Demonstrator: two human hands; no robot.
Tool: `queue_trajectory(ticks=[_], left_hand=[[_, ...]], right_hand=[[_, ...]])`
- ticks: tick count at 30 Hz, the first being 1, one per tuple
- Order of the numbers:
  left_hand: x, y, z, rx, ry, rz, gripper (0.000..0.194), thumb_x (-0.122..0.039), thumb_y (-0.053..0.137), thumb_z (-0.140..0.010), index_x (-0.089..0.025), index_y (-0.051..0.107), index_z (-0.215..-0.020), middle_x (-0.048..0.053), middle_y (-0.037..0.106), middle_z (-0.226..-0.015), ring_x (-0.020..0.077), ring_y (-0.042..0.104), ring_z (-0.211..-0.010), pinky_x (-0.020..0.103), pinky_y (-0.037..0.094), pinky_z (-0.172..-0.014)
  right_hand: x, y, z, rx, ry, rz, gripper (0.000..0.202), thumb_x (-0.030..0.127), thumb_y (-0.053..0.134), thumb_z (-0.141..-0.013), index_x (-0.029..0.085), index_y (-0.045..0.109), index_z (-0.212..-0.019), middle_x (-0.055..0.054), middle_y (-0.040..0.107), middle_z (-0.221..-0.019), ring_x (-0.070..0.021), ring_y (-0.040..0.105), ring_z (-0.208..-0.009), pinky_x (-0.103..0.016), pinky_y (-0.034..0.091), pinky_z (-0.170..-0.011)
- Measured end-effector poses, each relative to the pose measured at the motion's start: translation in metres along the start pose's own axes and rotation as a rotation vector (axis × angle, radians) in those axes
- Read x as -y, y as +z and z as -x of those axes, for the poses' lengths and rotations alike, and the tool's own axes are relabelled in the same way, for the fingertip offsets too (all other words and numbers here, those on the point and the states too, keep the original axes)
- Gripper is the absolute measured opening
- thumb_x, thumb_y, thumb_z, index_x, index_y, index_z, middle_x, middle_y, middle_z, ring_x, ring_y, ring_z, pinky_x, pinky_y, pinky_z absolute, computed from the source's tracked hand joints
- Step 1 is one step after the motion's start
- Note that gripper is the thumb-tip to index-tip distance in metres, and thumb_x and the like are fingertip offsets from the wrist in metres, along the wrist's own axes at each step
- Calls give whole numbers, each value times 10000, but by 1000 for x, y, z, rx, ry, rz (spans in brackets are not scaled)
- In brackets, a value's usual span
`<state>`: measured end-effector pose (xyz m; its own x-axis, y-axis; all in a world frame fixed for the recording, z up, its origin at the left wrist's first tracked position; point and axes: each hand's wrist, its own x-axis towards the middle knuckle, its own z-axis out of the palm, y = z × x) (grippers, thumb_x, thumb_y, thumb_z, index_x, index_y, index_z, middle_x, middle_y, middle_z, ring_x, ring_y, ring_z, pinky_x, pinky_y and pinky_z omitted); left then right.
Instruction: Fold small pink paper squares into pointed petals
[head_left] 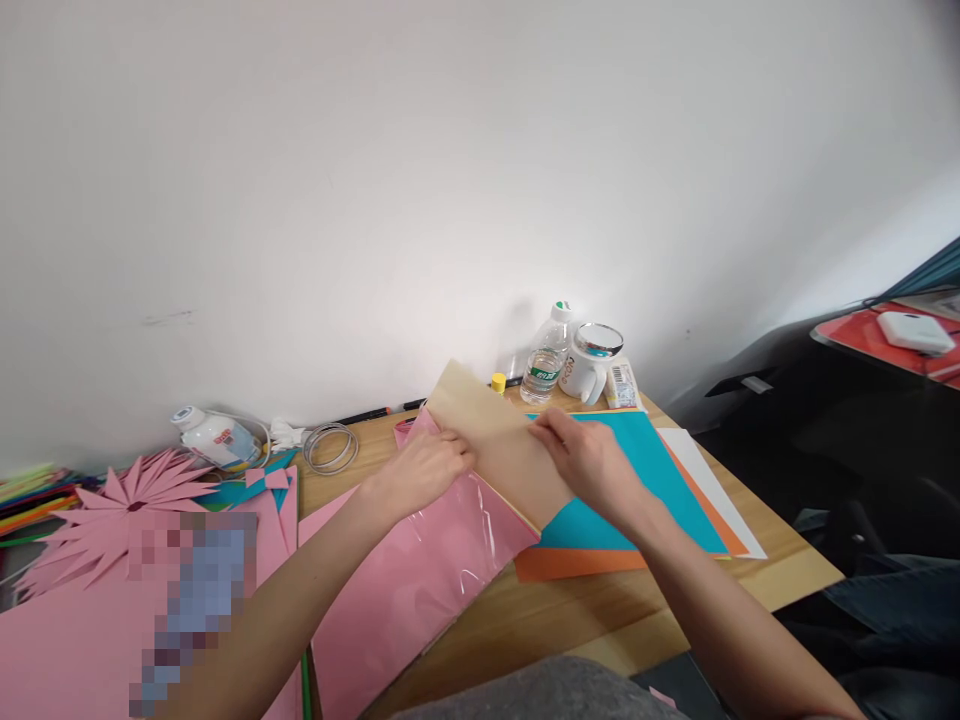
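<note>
Mid-frame, the left hand grips plastic-sleeved pink paper (seemingly for steadiness); the right hand pinches a beige sheet.

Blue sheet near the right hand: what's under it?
Orange paper pokes out along the blue sheet's near and right edges, a white sheet farther right. Whatever else lies under its middle is covered.

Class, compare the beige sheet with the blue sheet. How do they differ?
Colour: the beige sheet is pale tan, while the blue sheet is a strong turquoise.
Pose: the beige sheet is held aslant, its edge pinched by the right hand; the blue sheet lies over orange paper.
Shared: both are thin, plain-coloured sheets, each partly hidden from view.
</note>
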<state>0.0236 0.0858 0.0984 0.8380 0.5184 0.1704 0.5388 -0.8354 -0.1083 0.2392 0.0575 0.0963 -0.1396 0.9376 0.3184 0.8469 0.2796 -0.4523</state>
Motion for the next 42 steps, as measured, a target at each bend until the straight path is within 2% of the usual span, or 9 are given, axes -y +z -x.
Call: queue_trajectory(ticks=[4, 10, 12, 14, 20, 25, 32, 37, 42], left_hand=[[-2, 0, 7, 98, 49, -49, 211, 11, 447, -790, -161, 531, -700, 16, 597, -727, 161, 543, -715, 275, 370, -581], [-3, 4, 18, 109, 18, -114, 240, 62, 423, -741, -162, 478, -675, 18, 553, -709, 160, 505, -676, 278, 356, -576], [-1, 5, 23, 121, -8, -118, 263, 83, 396, -725, -164, 459, -660, 13, 529, -684, 159, 487, -666, 279, 357, -580], [1, 6, 28, 111, -38, -99, 274, 88, 371, -726, -165, 448, -656, 12, 519, -688, 159, 476, -674, 274, 352, -569], [13, 0, 56, -70, -104, -13, 288, 41, 301, -799, -157, 509, -774, 47, 540, -848, 150, 484, -770, 262, 374, -616], [15, 2, 69, -232, -149, -64, 328, 35, 280, -800, -159, 544, -807, 61, 535, -852, 133, 503, -725, 246, 385, -567], [-4, 34, 77, -507, -57, -104, 219, -45, 445, -822, -154, 562, -973, 85, 606, -870, 209, 556, -980, 336, 498, -760], [-13, 54, 85, -674, -66, -61, 185, -26, 504, -788, -120, 570, -934, 113, 646, -889, 229, 565, -1002, 364, 526, -774], [-19, 69, 87, -749, -93, -8, 202, 6, 557, -741, -93, 586, -913, 127, 645, -872, 240, 578, -973, 369, 545, -744]], right_hand=[[-24, -40, -5, -155, 120, -78, 206, 322, 484, -819, 182, 614, -742, 4, 577, -570, -110, 497, -506, -200, 340, -472], [-99, -82, 7, -443, 429, -95, 260, 354, 595, -721, 123, 673, -811, -78, 642, -709, -127, 520, -599, -233, 373, -519], [-125, -82, 14, -466, 516, -176, 291, 378, 616, -680, 135, 681, -826, -64, 646, -710, -131, 523, -589, -225, 373, -495], [-148, -75, 23, -406, 596, -243, 322, 399, 625, -649, 139, 682, -830, -50, 645, -698, -139, 529, -575, -221, 378, -479], [-189, -43, 54, -194, 797, -448, 317, 351, 670, -592, 136, 672, -825, -73, 667, -754, -182, 577, -594, -266, 439, -524], [-200, -31, 72, -147, 948, -557, 290, 282, 720, -549, 145, 661, -797, -85, 667, -770, -177, 593, -597, -267, 454, -551], [-177, -14, 71, -93, 1019, -667, 255, 275, 733, -541, 133, 632, -727, -85, 646, -696, -152, 577, -535, -265, 456, -537], [-165, 3, 70, -123, 1041, -518, 290, 301, 743, -509, 124, 614, -699, -76, 646, -633, -152, 564, -493, -246, 428, -455], [-180, 12, 77, -173, 945, -389, 355, 395, 705, -535, 105, 623, -722, -118, 671, -688, -186, 591, -529, -259, 432, -452]])
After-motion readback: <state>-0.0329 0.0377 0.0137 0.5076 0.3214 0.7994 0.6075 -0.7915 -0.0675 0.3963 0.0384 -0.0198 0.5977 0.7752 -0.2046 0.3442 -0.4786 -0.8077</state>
